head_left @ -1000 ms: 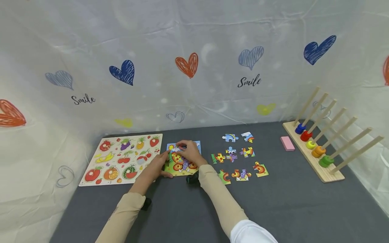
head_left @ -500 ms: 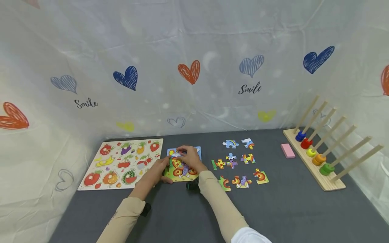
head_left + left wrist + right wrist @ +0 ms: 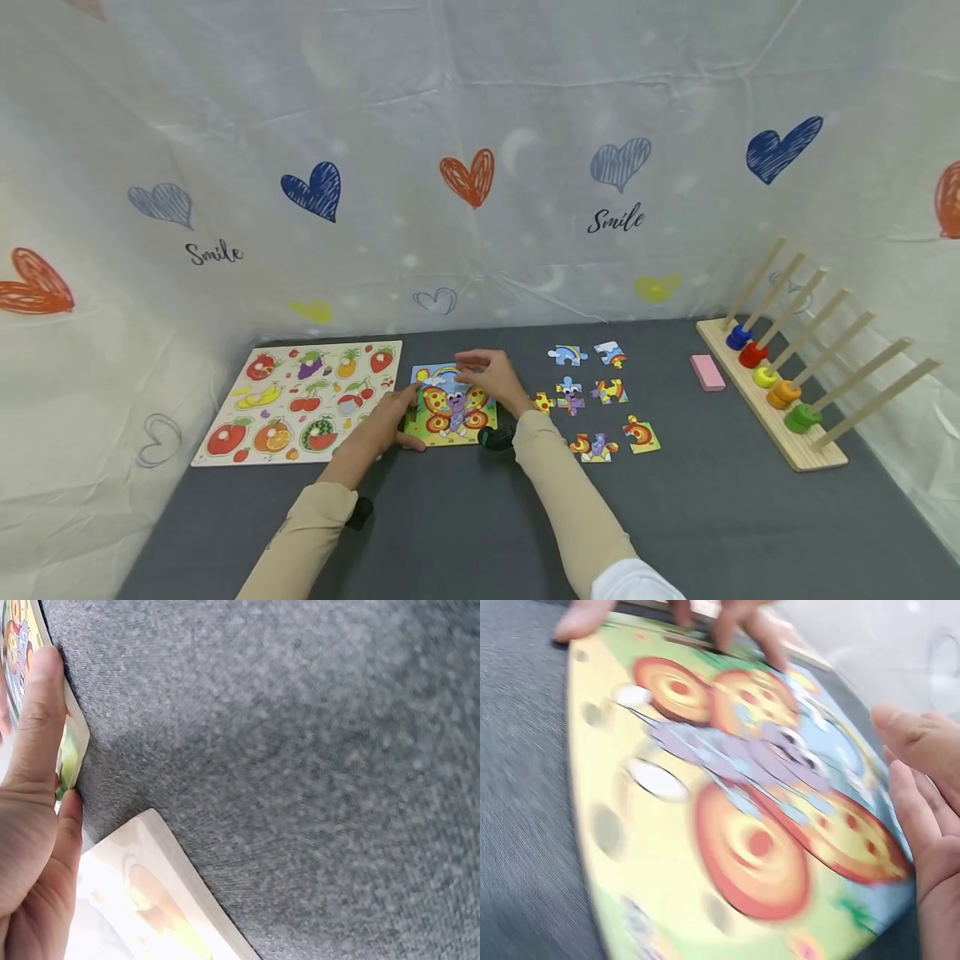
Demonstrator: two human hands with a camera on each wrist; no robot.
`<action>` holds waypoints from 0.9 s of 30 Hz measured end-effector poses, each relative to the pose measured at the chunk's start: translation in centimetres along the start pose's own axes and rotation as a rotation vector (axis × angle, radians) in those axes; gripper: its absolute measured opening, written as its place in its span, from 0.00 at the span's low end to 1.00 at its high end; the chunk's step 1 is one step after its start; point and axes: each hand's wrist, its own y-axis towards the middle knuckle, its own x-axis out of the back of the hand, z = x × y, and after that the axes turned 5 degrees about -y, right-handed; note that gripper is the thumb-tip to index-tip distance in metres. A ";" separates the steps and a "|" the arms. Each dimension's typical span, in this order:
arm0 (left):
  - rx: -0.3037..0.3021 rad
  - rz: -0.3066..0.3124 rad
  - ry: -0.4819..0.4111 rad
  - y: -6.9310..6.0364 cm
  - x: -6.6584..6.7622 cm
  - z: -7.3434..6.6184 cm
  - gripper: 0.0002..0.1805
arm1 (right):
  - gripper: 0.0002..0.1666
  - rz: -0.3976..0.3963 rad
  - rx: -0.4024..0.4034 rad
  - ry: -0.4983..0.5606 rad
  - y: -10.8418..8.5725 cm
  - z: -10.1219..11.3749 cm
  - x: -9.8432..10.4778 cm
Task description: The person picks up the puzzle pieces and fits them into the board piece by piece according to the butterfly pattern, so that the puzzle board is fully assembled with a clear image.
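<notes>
Left hand, spread wide, touches the puzzle's nine-o'clock edge; right hand, loosely extended, hangs over its one-o'clock corner. At nine, fruit board, its near right corner plainer in the left wrist view; at three, pieces, then block and rack; at twelve, curtain. Table stretches towards six.

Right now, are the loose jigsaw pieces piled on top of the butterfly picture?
No, the loose jigsaw pieces in view lie spread on the dark table, to the right of the butterfly picture.
</notes>
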 end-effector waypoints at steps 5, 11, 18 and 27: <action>0.063 0.011 0.004 0.0 0.2 -0.8 0.55 | 0.24 -0.014 -0.031 0.005 -0.3 -0.1 2.5; 0.106 0.025 0.020 0.1 0.2 -1.0 0.55 | 0.24 -0.056 -0.082 0.009 -1.0 0.0 6.0; 0.088 0.025 0.020 0.4 0.1 -1.2 0.55 | 0.25 -0.079 -0.098 -0.046 -2.7 -0.2 10.3; 0.117 0.035 0.034 0.4 0.4 -0.9 0.55 | 0.26 -0.124 -0.126 -0.091 -3.7 -0.5 14.6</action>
